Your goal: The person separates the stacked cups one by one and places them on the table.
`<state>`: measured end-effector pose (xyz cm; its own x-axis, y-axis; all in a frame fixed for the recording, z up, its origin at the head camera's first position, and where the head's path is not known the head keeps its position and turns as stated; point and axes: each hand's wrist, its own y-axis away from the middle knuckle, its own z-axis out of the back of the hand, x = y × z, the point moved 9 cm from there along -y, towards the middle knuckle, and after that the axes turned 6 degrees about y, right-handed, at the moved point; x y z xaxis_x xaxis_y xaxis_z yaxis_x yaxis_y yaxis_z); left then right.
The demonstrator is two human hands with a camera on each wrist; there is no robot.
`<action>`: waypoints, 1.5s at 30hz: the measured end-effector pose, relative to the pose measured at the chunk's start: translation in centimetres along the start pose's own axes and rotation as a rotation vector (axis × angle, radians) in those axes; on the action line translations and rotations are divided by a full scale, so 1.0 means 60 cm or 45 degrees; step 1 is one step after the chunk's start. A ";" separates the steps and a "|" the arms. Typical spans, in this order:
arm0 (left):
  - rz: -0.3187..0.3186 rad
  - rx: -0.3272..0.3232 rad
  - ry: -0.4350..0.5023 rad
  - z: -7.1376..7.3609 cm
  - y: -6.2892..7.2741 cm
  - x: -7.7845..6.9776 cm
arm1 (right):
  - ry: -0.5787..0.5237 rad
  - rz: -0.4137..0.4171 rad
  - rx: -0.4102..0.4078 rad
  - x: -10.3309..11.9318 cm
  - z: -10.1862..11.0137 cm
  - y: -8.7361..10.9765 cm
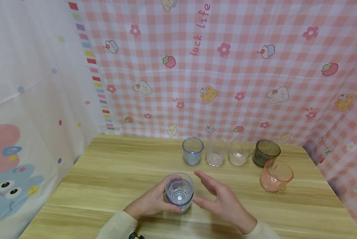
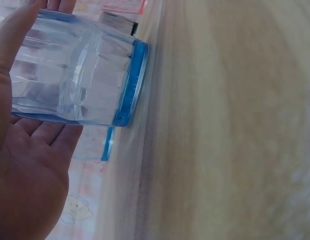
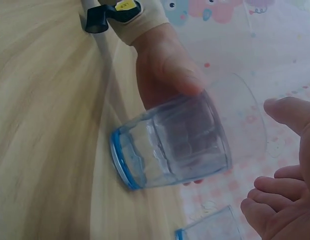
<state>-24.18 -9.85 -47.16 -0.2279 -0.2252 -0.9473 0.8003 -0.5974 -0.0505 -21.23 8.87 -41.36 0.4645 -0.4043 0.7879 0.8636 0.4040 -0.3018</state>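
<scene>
My left hand [image 1: 150, 200] curls round a clear blue-tinted plastic cup [image 3: 185, 137], fingers on its far side and thumb on the near side. A colourless cup [image 3: 247, 122] is nested inside it, its rim standing above the blue one. The thick blue base [image 2: 131, 82] is close over the tabletop in the left wrist view. To the right of the nested cups, my right hand [image 1: 221, 200] is held with thumb and fingers spread apart. Its thumb tip lies close to the cups' side, and nothing is in its grasp.
Along the back of the wooden table [image 1: 121, 162] stand another blue cup [image 1: 192, 156], two clear cups [image 1: 215, 159] and a dark grey cup [image 1: 265, 154]. An orange cup [image 1: 275, 179] stands in front of the grey one. Patterned cloth [image 1: 154, 83] hangs behind the table.
</scene>
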 end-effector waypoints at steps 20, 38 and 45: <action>-0.058 0.014 -0.030 -0.001 0.001 -0.001 | -0.087 -0.015 0.077 0.011 -0.050 -0.019; -0.061 0.005 -0.034 0.000 0.003 -0.002 | -0.125 -0.089 0.049 0.005 -0.060 -0.024; -0.074 0.025 -0.026 -0.001 0.001 -0.002 | -0.118 -0.113 0.037 0.003 -0.058 -0.026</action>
<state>-24.05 -9.82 -47.05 -0.2851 -0.2055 -0.9362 0.7744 -0.6250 -0.0986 -21.82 5.30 -42.62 0.3651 -0.3626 0.8574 0.8939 0.3940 -0.2140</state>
